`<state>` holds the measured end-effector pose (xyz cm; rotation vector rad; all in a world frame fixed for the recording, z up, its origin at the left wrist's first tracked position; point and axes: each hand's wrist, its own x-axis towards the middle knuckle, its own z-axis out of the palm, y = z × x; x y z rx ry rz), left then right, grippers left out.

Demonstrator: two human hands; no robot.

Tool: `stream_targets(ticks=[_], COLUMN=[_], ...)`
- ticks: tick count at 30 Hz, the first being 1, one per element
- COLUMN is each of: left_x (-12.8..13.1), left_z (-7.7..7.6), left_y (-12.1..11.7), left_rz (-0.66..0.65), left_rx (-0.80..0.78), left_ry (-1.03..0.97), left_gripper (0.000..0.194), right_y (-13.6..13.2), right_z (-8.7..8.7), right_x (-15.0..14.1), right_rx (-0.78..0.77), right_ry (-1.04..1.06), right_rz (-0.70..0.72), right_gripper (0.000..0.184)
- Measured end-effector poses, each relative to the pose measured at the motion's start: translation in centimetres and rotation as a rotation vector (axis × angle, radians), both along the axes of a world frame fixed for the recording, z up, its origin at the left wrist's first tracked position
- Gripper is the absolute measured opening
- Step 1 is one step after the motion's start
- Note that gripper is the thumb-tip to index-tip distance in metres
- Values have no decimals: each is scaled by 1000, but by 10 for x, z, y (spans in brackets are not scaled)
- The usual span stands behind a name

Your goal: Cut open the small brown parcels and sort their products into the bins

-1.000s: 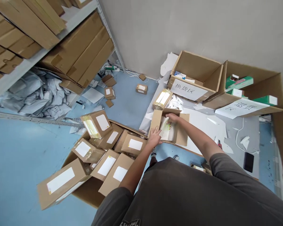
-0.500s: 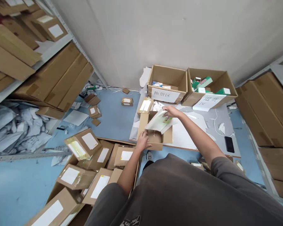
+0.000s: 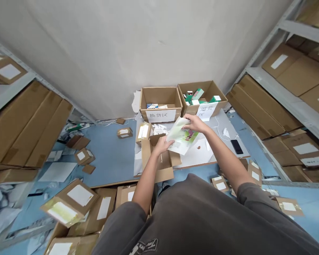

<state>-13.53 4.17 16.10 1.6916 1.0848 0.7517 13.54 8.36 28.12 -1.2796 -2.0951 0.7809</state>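
Observation:
My right hand grips the top edge of a flat white pouch with a green and red print. My left hand holds the pouch's lower left edge, fingers curled under it. The pouch hangs just above an open small cardboard box on a white board on the floor. The box's flaps stand open and its inside looks empty.
Two large open cartons with paper signs stand against the wall, the left carton and the right carton with green packs. A phone and cable lie on the board. Several labelled parcels fill a big carton at lower left. Shelves flank both sides.
The pouch came out of the small box in my right hand and rose. My left hand left the box's flap and took the pouch's lower edge. The view swung right.

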Motion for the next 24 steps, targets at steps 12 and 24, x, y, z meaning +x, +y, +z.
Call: stream_targets(ticks=[12,24], left_x=[114,218], left_z=[-62,-188], left_y=[-2,-28], left_rz=[55,503], left_rx=[-408,-601], left_ry=[-389,-192], left_gripper=[69,56], right_y=[-100,-70], right_z=[-170,-295], right_x=[145,160], right_rx=[-309,-700], right_ry=[812,630], right_rz=[-816,-649], right_gripper=[93,61])
